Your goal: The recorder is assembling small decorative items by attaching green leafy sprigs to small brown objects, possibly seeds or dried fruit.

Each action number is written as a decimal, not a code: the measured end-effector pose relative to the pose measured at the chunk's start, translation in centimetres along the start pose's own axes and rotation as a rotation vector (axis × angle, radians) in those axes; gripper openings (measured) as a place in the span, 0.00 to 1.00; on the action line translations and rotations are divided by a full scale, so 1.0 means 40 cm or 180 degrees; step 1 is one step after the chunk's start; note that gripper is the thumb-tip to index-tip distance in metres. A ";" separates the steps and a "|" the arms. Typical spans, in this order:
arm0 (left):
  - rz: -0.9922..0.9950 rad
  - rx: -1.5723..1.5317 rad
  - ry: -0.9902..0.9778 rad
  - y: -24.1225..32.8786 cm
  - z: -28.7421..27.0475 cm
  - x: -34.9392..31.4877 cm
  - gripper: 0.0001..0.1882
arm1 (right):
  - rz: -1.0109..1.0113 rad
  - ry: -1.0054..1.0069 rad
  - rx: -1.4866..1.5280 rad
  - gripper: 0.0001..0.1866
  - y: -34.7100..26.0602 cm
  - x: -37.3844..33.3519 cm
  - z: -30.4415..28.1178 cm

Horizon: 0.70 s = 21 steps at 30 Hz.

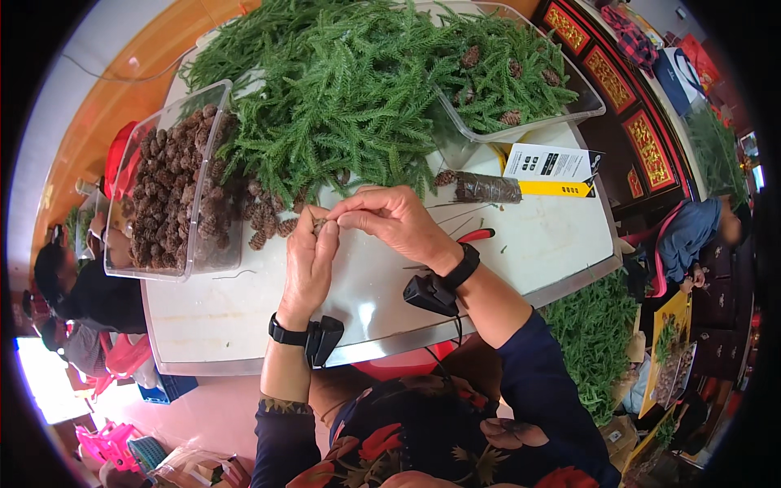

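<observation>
My left hand (pixel 312 259) is closed in a pinch above the white table (pixel 521 244). Its fingertips meet those of my right hand (pixel 400 221), which is pinched too. A small brownish bit shows between them, mostly hidden by the fingers. Loose pine cones (pixel 262 218) lie just beyond my left hand, beside a clear plastic bin (pixel 192 244) filled with brown pine cones (pixel 167 195). Partly under my right wrist is a tool with a red handle (pixel 477 235). Thin dark wires (pixel 455 216) are spread near it.
Green artificial pine branches (pixel 333 98) heap across the far side. At far right a clear bin (pixel 598 106) holds branches and several cones. A dark wire bundle (pixel 488 189) lies by a yellow-and-white card (pixel 549 167). Other people (pixel 691 240) sit at both sides; more greenery (pixel 590 333) lies right.
</observation>
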<state>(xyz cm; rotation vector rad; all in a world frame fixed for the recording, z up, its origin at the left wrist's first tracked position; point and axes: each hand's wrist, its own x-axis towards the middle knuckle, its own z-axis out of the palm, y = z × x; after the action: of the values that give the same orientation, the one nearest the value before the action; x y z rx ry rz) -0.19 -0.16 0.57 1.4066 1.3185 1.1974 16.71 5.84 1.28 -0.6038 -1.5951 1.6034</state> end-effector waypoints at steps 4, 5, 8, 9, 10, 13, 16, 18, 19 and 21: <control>0.0081 0.0712 -0.0037 0.015 0.005 -0.004 0.09 | 0.0293 0.0164 0.0282 0.09 -0.033 -0.002 -0.004; 0.0098 0.0926 -0.0062 0.021 0.007 -0.005 0.09 | 0.0409 0.0261 0.0337 0.09 -0.037 -0.002 -0.005; 0.0207 0.1222 -0.0195 0.036 0.023 -0.003 0.09 | 0.0275 0.0106 0.0132 0.10 -0.006 0.005 -0.018; 0.0267 0.1363 -0.0267 0.038 0.029 -0.002 0.09 | 0.0209 0.0035 0.0022 0.11 -0.001 0.006 -0.022; 0.0264 0.1357 -0.0279 0.037 0.033 -0.002 0.09 | 0.0216 0.0046 0.0022 0.11 0.003 0.003 -0.025; 0.0094 0.1300 -0.0460 0.029 0.046 -0.001 0.11 | 0.0291 0.0027 0.0127 0.09 0.012 -0.005 -0.032; 0.0139 0.1085 -0.0500 0.020 0.068 0.000 0.13 | 0.0359 -0.0001 0.0138 0.07 0.040 -0.008 -0.050; 0.0155 0.0977 -0.0524 0.010 0.078 0.001 0.14 | 0.0398 -0.0012 0.0149 0.06 0.051 -0.013 -0.055; 0.0191 0.1016 -0.0534 0.004 0.080 0.002 0.15 | 0.0340 0.0074 0.0044 0.06 0.053 -0.014 -0.052; 0.0265 0.1092 -0.0555 -0.009 0.084 0.003 0.16 | 0.0224 0.0246 -0.0168 0.08 0.056 -0.016 -0.049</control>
<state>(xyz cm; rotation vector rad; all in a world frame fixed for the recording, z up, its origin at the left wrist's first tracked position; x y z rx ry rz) 3.04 0.09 -0.38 1.7822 1.3977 0.9041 18.20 6.71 -1.22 -0.7487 -1.5787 1.5736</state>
